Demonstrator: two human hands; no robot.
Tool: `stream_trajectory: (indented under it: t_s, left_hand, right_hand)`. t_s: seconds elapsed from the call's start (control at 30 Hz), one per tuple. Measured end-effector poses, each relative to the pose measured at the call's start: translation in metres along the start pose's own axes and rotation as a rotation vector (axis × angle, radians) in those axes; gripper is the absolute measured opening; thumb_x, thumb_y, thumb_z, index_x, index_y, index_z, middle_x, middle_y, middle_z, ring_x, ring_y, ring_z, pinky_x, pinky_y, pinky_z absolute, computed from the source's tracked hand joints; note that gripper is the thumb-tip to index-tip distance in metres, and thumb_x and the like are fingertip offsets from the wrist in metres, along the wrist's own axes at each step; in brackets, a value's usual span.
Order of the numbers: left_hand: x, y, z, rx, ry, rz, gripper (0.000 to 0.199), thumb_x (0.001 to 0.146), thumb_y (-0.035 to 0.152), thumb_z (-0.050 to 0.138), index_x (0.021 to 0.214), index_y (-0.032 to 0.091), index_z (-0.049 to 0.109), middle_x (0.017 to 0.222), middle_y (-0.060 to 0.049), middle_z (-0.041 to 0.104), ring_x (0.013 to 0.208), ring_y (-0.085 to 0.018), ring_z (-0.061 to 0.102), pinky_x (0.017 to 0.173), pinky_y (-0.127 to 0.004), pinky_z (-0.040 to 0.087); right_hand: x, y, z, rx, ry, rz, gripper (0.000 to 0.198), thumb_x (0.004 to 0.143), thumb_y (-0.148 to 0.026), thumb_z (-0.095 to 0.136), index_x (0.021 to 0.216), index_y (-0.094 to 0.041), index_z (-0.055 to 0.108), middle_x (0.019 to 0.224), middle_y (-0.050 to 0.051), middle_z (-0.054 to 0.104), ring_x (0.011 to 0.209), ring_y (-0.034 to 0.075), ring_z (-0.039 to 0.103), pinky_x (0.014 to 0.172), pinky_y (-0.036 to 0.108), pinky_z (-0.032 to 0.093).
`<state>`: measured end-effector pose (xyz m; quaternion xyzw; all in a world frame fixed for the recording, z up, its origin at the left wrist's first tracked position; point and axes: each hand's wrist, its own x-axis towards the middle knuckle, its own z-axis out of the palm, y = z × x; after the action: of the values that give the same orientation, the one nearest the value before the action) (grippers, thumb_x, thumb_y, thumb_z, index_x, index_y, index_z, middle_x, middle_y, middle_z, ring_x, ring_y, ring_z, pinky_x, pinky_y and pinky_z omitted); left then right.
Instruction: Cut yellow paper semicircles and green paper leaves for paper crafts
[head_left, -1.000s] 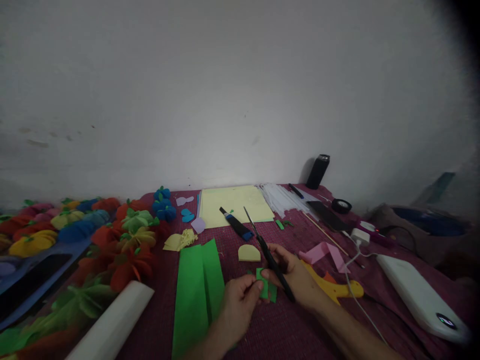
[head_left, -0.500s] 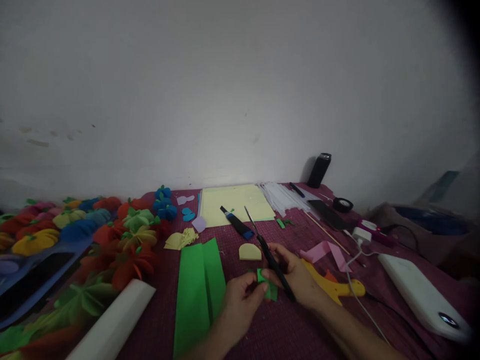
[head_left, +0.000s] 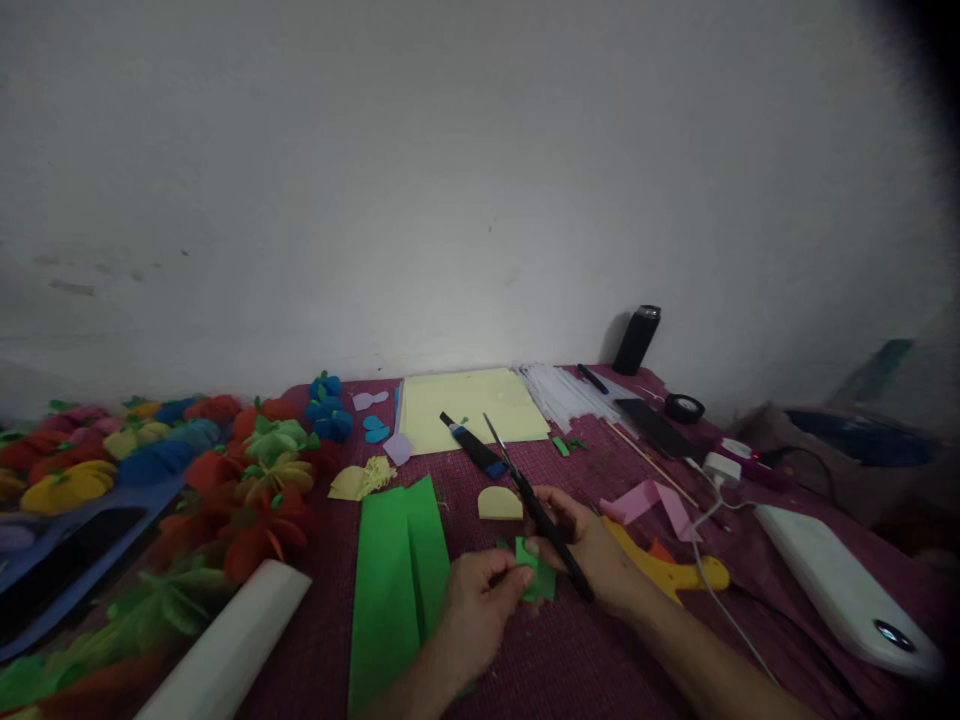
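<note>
Low in the middle of the head view, my left hand (head_left: 480, 605) pinches a small green paper piece (head_left: 537, 580) between thumb and fingers. My right hand (head_left: 577, 540) is closed around black-handled scissors (head_left: 551, 535), their blades pointing up and left, away from the green piece. The right thumb touches the green piece's upper edge. Beyond the hands lies a pale yellow half-round paper piece (head_left: 500, 504). Folded green paper strips (head_left: 386, 590) lie beside my left hand. A blue and black cutter knife (head_left: 474, 446) rests just past the scissor tips.
Colourful paper flowers (head_left: 274, 520) crowd the left, with a white roll (head_left: 225, 645) near them. Pale yellow sheets (head_left: 469, 405) and white strips (head_left: 566, 400) lie toward the wall. A yellow glue gun (head_left: 671, 572), a cable and a white power bank (head_left: 840, 590) occupy the right.
The two hands stay almost in place. The green piece is turned slightly between the fingers, and the scissors have shifted very little.
</note>
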<state>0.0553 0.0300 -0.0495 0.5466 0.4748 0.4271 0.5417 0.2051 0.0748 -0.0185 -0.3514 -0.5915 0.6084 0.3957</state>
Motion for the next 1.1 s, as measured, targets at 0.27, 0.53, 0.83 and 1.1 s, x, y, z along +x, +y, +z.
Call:
stream_trajectory:
  t_s: [0.27, 0.53, 0.83, 1.1]
  left_hand:
    - [-0.005, 0.019, 0.000, -0.119, -0.082, -0.054, 0.031, 0.072, 0.038, 0.055, 0.058, 0.013, 0.063, 0.054, -0.004, 0.063, 0.049, -0.013, 0.051, 0.051, -0.023, 0.035]
    - [-0.004, 0.017, 0.002, 0.002, -0.034, -0.093, 0.034, 0.069, 0.043, 0.055, 0.053, 0.013, 0.059, 0.051, -0.004, 0.060, 0.046, -0.013, 0.051, 0.048, -0.024, 0.035]
    - [-0.001, 0.012, 0.000, 0.277, -0.004, -0.022, 0.026, 0.071, 0.031, 0.050, 0.051, 0.015, 0.058, 0.046, 0.004, 0.041, 0.046, -0.010, 0.037, 0.046, -0.022, 0.024]
    - [0.002, 0.015, -0.007, 0.290, 0.119, -0.002, 0.028, 0.074, 0.035, 0.052, 0.054, 0.015, 0.057, 0.048, 0.005, 0.035, 0.049, -0.009, 0.030, 0.047, -0.023, 0.020]
  right_hand:
    - [0.004, -0.011, -0.016, 0.026, 0.055, 0.042, 0.046, 0.068, -0.033, 0.071, 0.106, -0.021, 0.049, 0.073, -0.003, 0.057, 0.052, 0.007, 0.044, 0.045, 0.018, 0.032]
    - [-0.002, -0.012, -0.016, -0.106, -0.167, -0.032, 0.055, 0.062, -0.023, 0.075, 0.110, -0.022, 0.051, 0.083, 0.000, 0.061, 0.073, 0.015, 0.057, 0.062, 0.024, 0.042]
    - [-0.002, -0.015, -0.006, -0.147, -0.096, -0.007, 0.043, 0.064, -0.011, 0.067, 0.104, -0.020, 0.054, 0.081, -0.002, 0.061, 0.069, 0.012, 0.055, 0.059, 0.021, 0.041]
    - [0.002, -0.010, -0.007, 0.044, 0.139, 0.043, 0.049, 0.059, -0.017, 0.073, 0.102, -0.022, 0.050, 0.068, -0.007, 0.055, 0.056, 0.008, 0.048, 0.051, 0.018, 0.037]
